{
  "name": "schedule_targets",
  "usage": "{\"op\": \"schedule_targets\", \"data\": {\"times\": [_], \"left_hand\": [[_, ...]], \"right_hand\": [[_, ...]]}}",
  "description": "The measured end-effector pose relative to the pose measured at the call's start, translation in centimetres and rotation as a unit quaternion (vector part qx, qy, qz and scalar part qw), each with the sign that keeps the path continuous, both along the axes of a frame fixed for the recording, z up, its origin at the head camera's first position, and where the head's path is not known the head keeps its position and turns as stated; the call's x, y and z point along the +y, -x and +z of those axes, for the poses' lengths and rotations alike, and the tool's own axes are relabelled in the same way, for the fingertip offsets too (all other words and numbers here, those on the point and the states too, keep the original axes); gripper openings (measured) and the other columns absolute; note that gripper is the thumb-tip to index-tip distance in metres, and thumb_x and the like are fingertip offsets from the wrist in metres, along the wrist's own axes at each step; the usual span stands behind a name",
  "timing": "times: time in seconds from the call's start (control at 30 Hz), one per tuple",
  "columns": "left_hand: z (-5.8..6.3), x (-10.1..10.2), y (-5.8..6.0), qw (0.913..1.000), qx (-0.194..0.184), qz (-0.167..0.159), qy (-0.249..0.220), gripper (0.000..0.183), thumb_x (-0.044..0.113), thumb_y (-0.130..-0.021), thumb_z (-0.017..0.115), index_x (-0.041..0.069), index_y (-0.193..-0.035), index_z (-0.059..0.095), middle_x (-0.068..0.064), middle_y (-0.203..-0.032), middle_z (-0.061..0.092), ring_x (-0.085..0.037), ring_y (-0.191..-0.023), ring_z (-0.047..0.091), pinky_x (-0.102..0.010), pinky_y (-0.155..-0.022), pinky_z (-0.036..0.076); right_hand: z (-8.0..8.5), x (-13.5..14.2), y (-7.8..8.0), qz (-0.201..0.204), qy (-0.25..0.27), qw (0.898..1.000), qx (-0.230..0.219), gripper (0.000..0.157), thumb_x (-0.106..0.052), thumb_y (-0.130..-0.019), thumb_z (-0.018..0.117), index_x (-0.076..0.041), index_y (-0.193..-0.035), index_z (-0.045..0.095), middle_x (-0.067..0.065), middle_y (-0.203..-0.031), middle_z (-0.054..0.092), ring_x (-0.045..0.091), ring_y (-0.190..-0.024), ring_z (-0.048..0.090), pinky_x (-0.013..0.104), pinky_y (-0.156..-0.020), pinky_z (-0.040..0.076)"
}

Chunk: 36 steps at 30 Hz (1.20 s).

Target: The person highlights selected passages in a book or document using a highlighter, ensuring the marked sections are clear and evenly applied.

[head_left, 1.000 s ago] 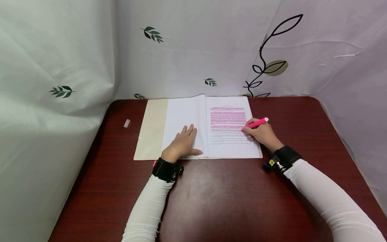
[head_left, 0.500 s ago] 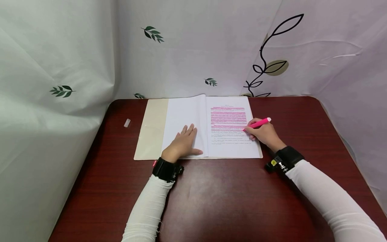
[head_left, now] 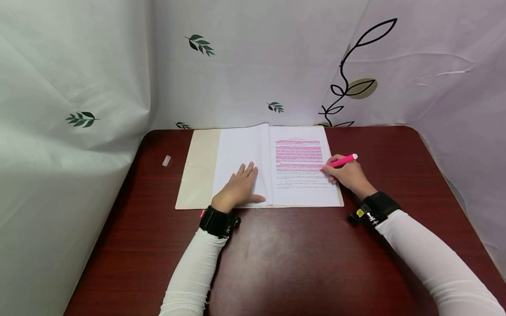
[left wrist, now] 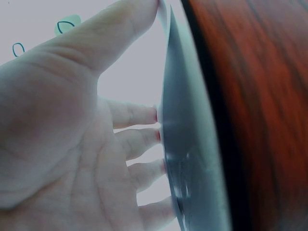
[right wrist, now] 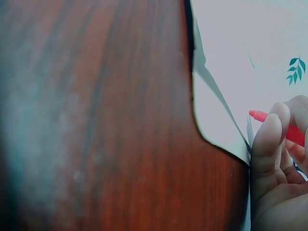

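On the table (head_left: 300, 259), the right hand (head_left: 349, 175) pinches the marker (head_left: 344, 160), its tip at the right page (head_left: 302, 196); the left hand (head_left: 237, 189), fingers spread, rests on the left page (head_left: 241, 145). Light, level strokes should serve best.

The wood-grain tabletop (head_left: 296, 267) has a soft gloss near the middle; the pages (head_left: 300, 197) are smooth, matt paper. The highlighter (head_left: 344, 161) looks like smooth plastic. The far backdrop (head_left: 245, 74) looks like creased cloth, the sleeves (head_left: 191, 274) matt, wrinkled fabric.
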<state>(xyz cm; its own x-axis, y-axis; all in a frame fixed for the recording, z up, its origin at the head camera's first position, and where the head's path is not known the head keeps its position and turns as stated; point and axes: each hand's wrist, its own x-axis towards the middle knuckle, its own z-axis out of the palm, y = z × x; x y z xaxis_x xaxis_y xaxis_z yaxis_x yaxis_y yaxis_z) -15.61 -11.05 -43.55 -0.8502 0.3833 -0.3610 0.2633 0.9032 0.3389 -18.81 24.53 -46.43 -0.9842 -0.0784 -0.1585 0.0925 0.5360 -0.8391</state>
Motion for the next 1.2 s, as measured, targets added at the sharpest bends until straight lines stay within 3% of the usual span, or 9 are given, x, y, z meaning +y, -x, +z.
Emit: {"op": "schedule_targets", "data": {"times": [0.4, 1.2], "left_hand": [[-0.18, -0.02, 0.08, 1.0, 0.003, -0.002, 0.001, 0.108, 0.052, -0.089, 0.077, 0.004, -0.165, 0.018, -0.015, -0.174, 0.008, -0.038, -0.161, 0.004, -0.061, -0.126, 0.018], [-0.17, 0.04, 0.06, 1.0, 0.005, -0.003, 0.004, 0.108, 0.053, -0.088, 0.077, 0.004, -0.165, 0.018, -0.016, -0.173, 0.009, -0.038, -0.161, 0.004, -0.061, -0.126, 0.019]], "right_hand": [[0.11, 0.46, -0.21, -0.011, 0.011, 1.0, -0.011, 0.032, -0.028, -0.093, 0.077, -0.001, -0.103, 0.063, 0.005, -0.066, 0.063, 0.01, -0.057, 0.06, 0.022, -0.056, 0.056], [-0.15, 0.9, -0.17, -0.013, 0.024, 1.0, -0.001, 0.027, -0.022, -0.094, 0.076, 0.0, -0.102, 0.064, 0.001, -0.066, 0.064, 0.008, -0.057, 0.06, 0.021, -0.056, 0.057]]}}
